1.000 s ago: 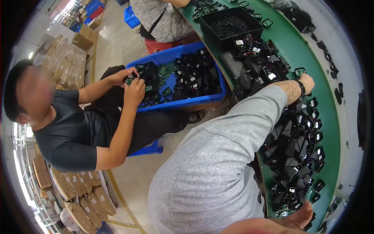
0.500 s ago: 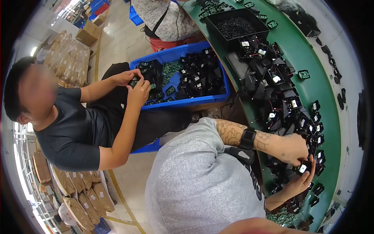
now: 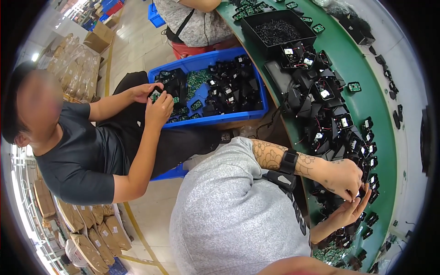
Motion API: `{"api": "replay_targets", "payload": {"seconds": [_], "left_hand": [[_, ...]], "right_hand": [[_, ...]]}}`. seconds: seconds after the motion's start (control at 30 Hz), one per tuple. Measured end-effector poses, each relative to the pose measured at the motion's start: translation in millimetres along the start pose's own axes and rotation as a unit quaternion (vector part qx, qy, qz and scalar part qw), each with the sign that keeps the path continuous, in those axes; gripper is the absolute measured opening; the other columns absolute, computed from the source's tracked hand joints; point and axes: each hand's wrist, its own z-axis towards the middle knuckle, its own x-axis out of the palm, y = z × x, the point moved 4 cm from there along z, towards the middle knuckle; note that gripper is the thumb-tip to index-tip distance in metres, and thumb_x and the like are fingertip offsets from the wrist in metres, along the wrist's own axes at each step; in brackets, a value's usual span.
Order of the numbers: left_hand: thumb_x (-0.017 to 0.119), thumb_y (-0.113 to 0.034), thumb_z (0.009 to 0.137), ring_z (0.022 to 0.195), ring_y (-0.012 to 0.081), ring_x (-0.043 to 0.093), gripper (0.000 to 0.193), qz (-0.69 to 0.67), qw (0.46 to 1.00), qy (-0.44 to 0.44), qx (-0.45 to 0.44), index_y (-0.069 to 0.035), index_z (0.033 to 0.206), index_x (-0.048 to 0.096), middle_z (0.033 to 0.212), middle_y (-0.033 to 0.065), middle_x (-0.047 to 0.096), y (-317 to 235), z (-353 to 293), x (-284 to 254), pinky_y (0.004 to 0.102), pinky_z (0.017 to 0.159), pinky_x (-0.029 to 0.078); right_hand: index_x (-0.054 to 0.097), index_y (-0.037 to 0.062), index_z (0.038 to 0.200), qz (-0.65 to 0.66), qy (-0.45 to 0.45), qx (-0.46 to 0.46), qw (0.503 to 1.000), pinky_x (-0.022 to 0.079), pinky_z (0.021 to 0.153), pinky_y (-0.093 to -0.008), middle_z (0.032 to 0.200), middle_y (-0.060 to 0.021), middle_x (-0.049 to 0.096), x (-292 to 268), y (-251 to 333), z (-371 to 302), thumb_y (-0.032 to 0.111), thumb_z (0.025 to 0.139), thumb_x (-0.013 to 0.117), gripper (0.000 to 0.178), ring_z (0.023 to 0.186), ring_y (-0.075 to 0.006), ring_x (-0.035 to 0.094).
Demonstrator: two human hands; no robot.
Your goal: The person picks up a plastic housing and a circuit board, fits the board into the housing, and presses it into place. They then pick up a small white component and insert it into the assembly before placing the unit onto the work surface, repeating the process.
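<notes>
My left hand (image 3: 344,178), with a black band on its wrist, reaches over the bench with fingers pinched together. What lies between its fingertips is hidden. Just below, my right hand (image 3: 347,213) is turned palm inward and cradles a small black housing (image 3: 360,194), mostly covered by fingers. The two hands meet at this piece. Around them lies a long heap of black housings (image 3: 327,123) with white squares and red wires. Smaller housings (image 3: 373,181) line the heap's far side, and green circuit boards (image 3: 334,254) lie by my right forearm.
The green bench (image 3: 385,137) curves along the right, with a black bin (image 3: 275,30) of small dark parts at its far end. A blue crate (image 3: 215,120) of boards and housings stands left of it. A co-worker (image 3: 87,142) handles a board there; another person (image 3: 197,23) sits beyond.
My left hand has shifted slightly downward, its fingers closing over the housing, whose white square no longer shows. My right hand has moved slightly left. The co-worker's board has tilted into view.
</notes>
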Motion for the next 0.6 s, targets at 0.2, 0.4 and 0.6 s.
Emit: {"api": "replay_targets", "payload": {"seconds": [0.2, 0.4, 0.6], "left_hand": [[0.060, -0.024, 0.089, 0.080, 0.0236, 0.067, 0.037, -0.399, 0.791, 0.169, -0.431, 0.006, 0.110, 0.057, 0.093, 0.0163, 0.065, 29.3, -13.3, -1.7, 0.0344, 0.065, 0.057], [0.057, -0.022, 0.093, 0.086, 0.0281, 0.069, 0.055, -0.591, 0.671, 0.213, -0.395, 0.008, 0.134, 0.038, 0.119, 0.0221, 0.055, 6.1, -30.0, 7.6, 0.0305, 0.069, 0.059], [0.059, -0.026, 0.092, 0.087, 0.0307, 0.069, 0.060, -0.672, 0.560, 0.162, -0.457, 0.008, 0.135, 0.034, 0.110, 0.0215, 0.057, 14.3, -42.7, 18.8, 0.0273, 0.068, 0.059]], "right_hand": [[0.029, -0.0077, 0.139, -0.039, 0.021, -0.122, 0.992, 0.031, 0.107, -0.0493, 0.136, -0.0278, 0.043, -3.1, 9.2, -5.1, 0.024, 0.098, 0.048, 0.056, 0.124, -0.0358, 0.045], [0.037, -0.0096, 0.132, -0.078, 0.115, -0.105, 0.985, 0.029, 0.109, -0.0496, 0.135, -0.0304, 0.043, 5.8, 17.1, -0.9, 0.020, 0.100, 0.039, 0.044, 0.127, -0.0398, 0.042], [0.048, -0.0056, 0.126, -0.053, 0.165, -0.107, 0.979, 0.027, 0.111, -0.0456, 0.140, -0.0272, 0.040, -5.5, 8.4, 2.1, 0.014, 0.099, 0.035, 0.036, 0.131, -0.0368, 0.039]]}}
